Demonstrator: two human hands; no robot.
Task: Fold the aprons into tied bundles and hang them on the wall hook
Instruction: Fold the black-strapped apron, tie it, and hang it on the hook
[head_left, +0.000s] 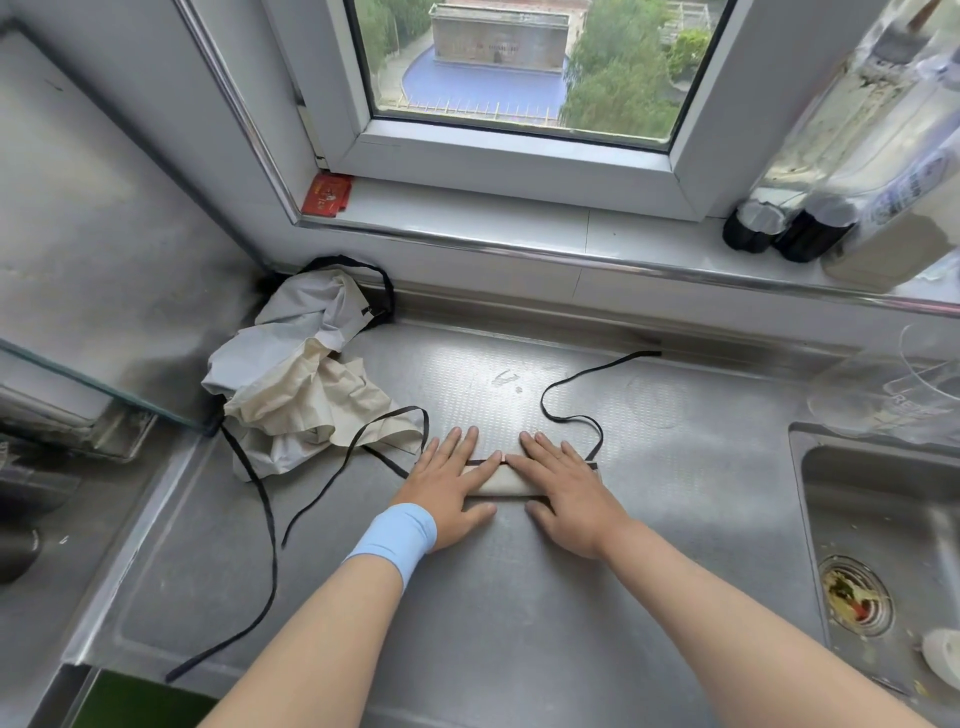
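From the head camera, a narrow beige roll of cloth, the folded apron (500, 482), lies on the embossed stainless-steel counter (519, 597), left of the sink (878, 499). Both hands press flat on it with straight fingers. The left hand (449, 486), above a pale blue wristband (397, 538), covers the end farther from the sink, and the right hand (569, 491) covers the nearer end. A thin black strap (571, 384) snakes from the sink-side end. Farther left of the sink sits a crumpled heap of cream and grey aprons (296, 384).
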